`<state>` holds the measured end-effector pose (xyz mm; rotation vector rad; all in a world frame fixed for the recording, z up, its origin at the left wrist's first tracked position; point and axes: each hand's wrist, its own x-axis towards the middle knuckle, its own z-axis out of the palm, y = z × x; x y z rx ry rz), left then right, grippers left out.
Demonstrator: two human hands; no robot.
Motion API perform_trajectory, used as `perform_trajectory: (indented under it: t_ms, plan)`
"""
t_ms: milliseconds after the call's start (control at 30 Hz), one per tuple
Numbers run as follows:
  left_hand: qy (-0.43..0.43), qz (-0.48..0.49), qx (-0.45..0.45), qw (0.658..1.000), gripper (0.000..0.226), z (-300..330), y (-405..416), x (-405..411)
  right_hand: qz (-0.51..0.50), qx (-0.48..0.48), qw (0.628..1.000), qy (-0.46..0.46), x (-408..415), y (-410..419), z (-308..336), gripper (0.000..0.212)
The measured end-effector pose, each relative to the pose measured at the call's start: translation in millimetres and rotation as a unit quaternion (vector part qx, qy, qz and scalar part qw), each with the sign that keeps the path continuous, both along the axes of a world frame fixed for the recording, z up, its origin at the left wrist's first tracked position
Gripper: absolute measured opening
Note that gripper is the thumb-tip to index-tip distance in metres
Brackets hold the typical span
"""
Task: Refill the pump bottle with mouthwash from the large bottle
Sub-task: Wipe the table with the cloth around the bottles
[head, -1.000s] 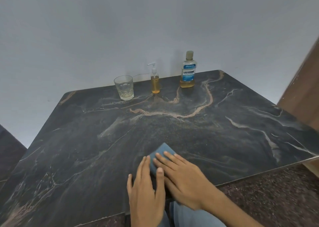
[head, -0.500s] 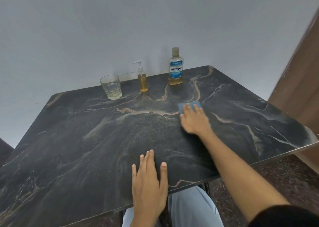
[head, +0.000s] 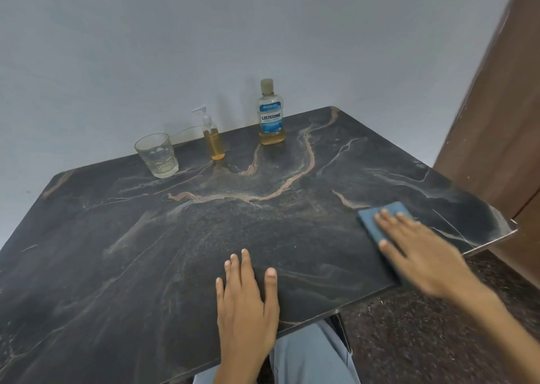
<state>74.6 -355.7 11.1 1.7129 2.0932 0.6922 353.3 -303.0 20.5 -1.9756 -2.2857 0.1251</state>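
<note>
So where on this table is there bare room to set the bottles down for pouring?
The wide middle of the table is bare, between the back row and the left hand. The left side is bare too. Glass, pump bottle and mouthwash bottle crowd the back edge; the right hand presses a blue cloth near right.

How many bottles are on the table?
2. The pump bottle stands at the back beside the glass; the large mouthwash bottle stands to its right. None looks hidden.

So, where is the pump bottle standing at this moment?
In the head view the pump bottle stands upright at the table's far edge near the wall, between the empty glass on its left and the large mouthwash bottle on its right.
</note>
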Motion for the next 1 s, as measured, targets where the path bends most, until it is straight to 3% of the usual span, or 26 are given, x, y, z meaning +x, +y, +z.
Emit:
perform_trajectory:
  t_ms: [100, 167, 333, 467, 633, 800, 900, 1000]
  plan:
    - [0.028, -0.019, -0.035, 0.999, 0.075, 5, 11, 23, -0.126, -0.014, 0.992, -0.020, 31, 56, 1, 0.060]
    - [0.039, -0.045, -0.047, 0.997, 0.070, 9, 17, 42, -0.151, -0.022, 0.988, -0.021, 16, 87, 3, 0.056]
    - [0.007, -0.112, -0.039, 0.993, 0.072, 11, 29, 80, 0.029, 0.003, 1.000, 0.004, -62, 79, -8, 0.057]
    - [-0.017, -0.125, -0.034, 0.991, 0.075, 9, 32, 89, 0.146, 0.009, 0.988, 0.054, -48, 2, -3, 0.071]
    - [-0.025, -0.149, -0.030, 0.988, 0.076, 11, 30, 102, -0.011, 0.015, 0.999, 0.039, 50, -23, 4, 0.069]
    - [-0.013, -0.190, -0.020, 0.982, 0.076, 12, 35, 124, -0.152, 0.001, 0.988, -0.004, 104, 58, 3, 0.055]
    - [-0.016, -0.214, -0.017, 0.976, 0.077, 12, 40, 135, -0.170, -0.006, 0.985, -0.005, 92, 108, 2, 0.054]
    - [-0.023, -0.230, -0.009, 0.973, 0.074, 12, 45, 138, -0.095, -0.012, 0.995, -0.002, 68, 112, 1, 0.055]
